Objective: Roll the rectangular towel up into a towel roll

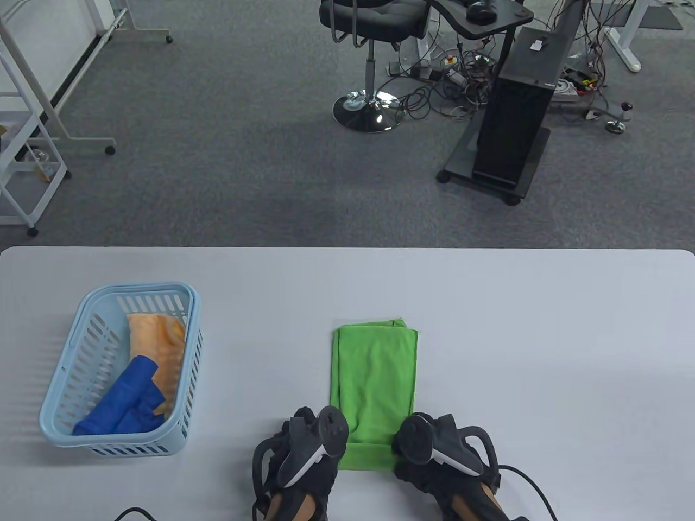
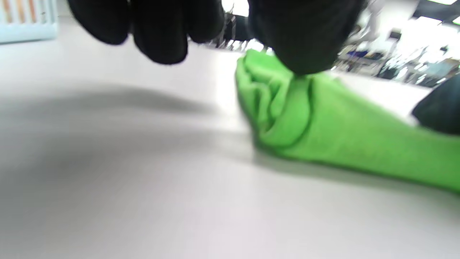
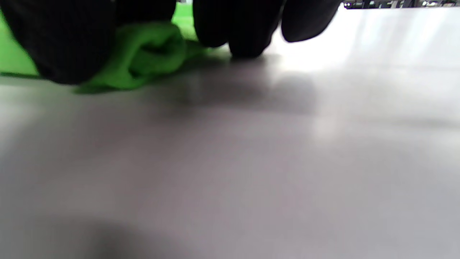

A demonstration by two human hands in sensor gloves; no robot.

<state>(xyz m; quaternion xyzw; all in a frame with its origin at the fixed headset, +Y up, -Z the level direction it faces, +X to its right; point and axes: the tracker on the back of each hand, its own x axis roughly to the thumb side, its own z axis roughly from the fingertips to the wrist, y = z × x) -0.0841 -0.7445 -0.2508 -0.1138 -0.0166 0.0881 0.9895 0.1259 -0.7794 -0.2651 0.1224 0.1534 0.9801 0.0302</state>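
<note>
A green towel [image 1: 374, 374] lies folded in a long strip on the white table [image 1: 543, 353], running away from me. Its near end is rolled up into a small roll [image 1: 369, 456]. My left hand [image 1: 312, 445] presses on the roll's left end [image 2: 273, 108] with its fingers [image 2: 305, 39]. My right hand [image 1: 434, 445] holds the roll's right end [image 3: 143, 57] between thumb and fingers [image 3: 237, 28]. The trackers hide the fingers in the table view.
A light blue plastic basket [image 1: 70, 380] stands at the left of the table, holding an orange towel roll [image 1: 157, 342] and a blue towel roll [image 1: 125, 401]. Behind the table are carpet, a chair [image 1: 374, 32] and a black stand [image 1: 510, 125].
</note>
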